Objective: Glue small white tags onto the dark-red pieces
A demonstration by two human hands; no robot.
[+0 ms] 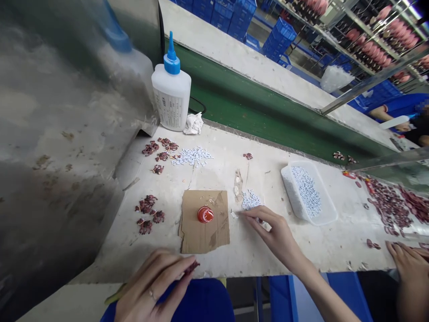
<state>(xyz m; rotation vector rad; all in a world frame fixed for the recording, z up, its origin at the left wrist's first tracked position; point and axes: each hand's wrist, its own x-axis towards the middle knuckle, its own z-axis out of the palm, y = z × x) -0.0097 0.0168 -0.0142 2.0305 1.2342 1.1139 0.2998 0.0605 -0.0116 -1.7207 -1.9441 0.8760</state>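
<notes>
My left hand (152, 286) is low over the table's front edge, its fingertips pinched on a small dark red piece (192, 267). My right hand (273, 232) reaches forward, its fingertips touching the table beside a small white piece (233, 214) and a little heap of white pieces (250, 200). A red cap (205, 214) sits on a brown cardboard sheet (204, 232) between my hands.
A white glue bottle with blue nozzle (171, 91) stands at the back beside a crumpled tissue (193, 123). Dark red pieces (147, 212) lie left, more white pieces (192, 156) behind. A white tray (326, 214) sits right. Another person's hand (407, 264) is far right. Green conveyor belt (268, 116) behind.
</notes>
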